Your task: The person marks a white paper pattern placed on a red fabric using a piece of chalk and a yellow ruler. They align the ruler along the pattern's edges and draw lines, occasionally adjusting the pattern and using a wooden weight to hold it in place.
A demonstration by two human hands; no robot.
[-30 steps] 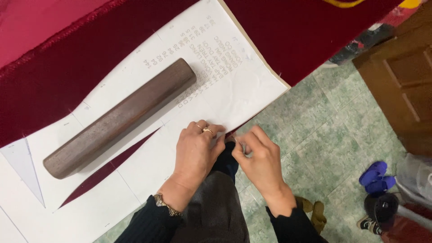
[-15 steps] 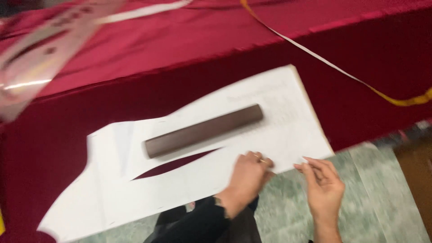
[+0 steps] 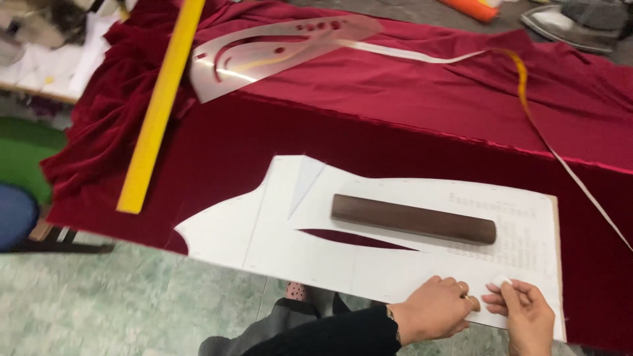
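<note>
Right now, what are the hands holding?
The right hand pinches a small white piece, probably chalk, by its lower end. The left hand presses on the paper pattern.

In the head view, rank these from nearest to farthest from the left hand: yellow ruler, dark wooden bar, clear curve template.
1. Dark wooden bar, just above the left hand, lying on the white paper pattern.
2. Yellow ruler, far to the left, on the red cloth.
3. Clear curve template, top of the table; nearly as far as the ruler.

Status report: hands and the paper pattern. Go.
Left hand flat on paper pattern. Right hand pinching white chalk. Dark wooden bar weighting pattern.
</note>
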